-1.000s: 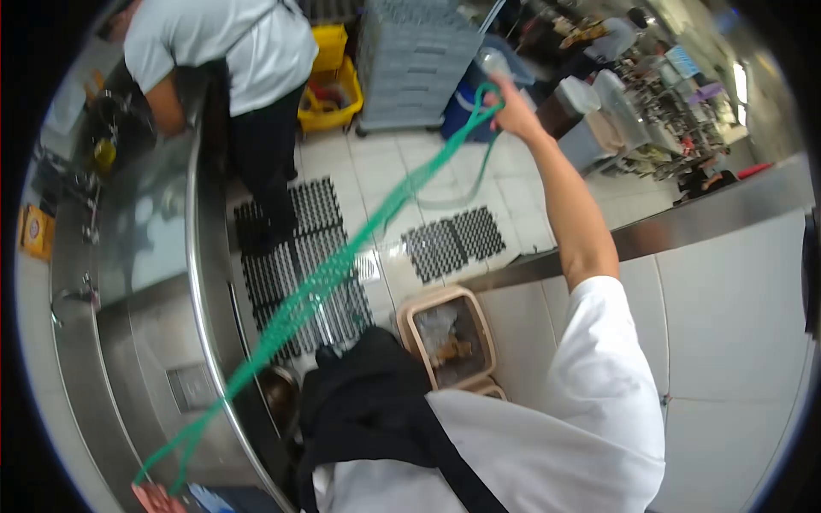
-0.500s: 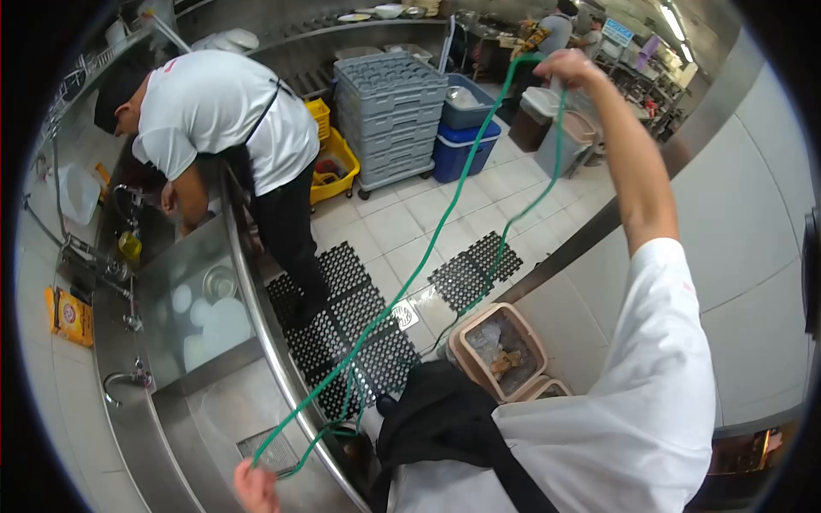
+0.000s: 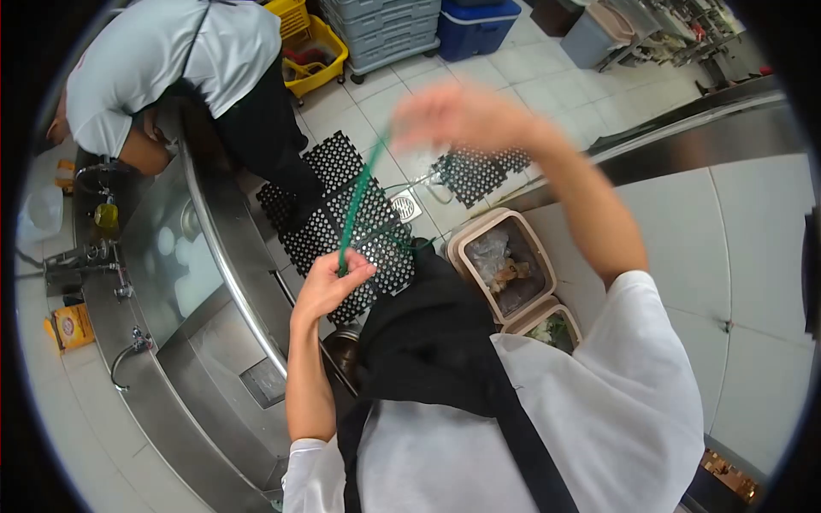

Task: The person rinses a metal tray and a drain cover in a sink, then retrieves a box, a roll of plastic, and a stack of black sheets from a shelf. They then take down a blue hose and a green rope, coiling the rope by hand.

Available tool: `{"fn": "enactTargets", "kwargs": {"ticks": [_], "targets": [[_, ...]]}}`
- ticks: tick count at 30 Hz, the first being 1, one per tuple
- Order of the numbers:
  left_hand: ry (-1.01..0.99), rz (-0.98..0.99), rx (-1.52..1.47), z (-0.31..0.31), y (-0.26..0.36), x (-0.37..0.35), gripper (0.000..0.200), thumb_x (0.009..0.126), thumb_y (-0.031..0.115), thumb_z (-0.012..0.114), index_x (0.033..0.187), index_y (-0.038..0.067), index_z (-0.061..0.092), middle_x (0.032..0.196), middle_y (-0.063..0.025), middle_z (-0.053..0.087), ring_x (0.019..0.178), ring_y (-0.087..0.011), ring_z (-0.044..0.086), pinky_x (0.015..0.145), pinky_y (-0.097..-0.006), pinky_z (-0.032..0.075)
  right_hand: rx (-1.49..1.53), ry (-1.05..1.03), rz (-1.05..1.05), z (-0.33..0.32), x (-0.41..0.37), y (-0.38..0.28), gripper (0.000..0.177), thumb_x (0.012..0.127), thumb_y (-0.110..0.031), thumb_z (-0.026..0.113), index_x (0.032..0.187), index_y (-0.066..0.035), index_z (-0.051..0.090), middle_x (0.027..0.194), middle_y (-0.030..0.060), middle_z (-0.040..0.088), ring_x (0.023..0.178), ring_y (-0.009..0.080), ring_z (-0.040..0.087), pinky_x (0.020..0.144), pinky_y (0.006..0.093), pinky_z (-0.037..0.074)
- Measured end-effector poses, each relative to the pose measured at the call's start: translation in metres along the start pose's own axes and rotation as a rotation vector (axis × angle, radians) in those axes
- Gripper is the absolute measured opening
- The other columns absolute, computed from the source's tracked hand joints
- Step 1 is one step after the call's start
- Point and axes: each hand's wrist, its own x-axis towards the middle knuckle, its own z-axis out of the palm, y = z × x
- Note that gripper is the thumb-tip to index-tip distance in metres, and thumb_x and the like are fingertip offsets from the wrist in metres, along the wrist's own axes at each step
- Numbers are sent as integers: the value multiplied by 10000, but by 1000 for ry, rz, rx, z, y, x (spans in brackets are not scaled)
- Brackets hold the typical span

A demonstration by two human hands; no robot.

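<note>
A thin green cord (image 3: 359, 201) runs in a nearly straight, steeply slanted line from the left hand (image 3: 329, 282), which pinches its lower end between the fingertips, up to the raised right hand (image 3: 462, 120), which is blurred. The stretch between the hands looks doubled and streaked. More of the cord hangs in slack thin loops below the right hand and just beside the left hand.

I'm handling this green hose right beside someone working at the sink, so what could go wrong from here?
1. Slack from the green hose, stretched between the left hand and the blurred right hand, lies on the black floor mats by the feet; it might snag or trip someone.
2. The co-worker in the white shirt stands close and could be struck by a swing.
3. The open waste bin sits just below; a loop could dip in.
</note>
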Motion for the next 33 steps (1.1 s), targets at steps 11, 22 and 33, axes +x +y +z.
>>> {"fn": "enactTargets", "kwargs": {"ticks": [11,22,33], "targets": [[338,-306,-30,40,-122,70,310,1041,300,593,891,39,666,704,0,611,621,-77,522,640,-247,448,360,991,-29,-223,-16,117,272,1038,-253,581,1143,-4,621,834,35,650,659,119,596,642,263,496],[76,-143,55,15,81,92,173,956,158,721,880,11,670,735,58,579,649,-32,490,594,-227,402,300,-267,21,60,5,123,630,873,-260,752,1426,-74,515,1315,212,606,1244,343,581,1028,414,465],[-33,-12,-618,-49,13,70,303,1088,257,467,908,33,563,651,-35,507,518,-148,525,595,-346,495,378,584,63,-19,82,83,261,1002,-250,649,1110,-16,690,837,12,659,750,89,570,680,277,482]]}}
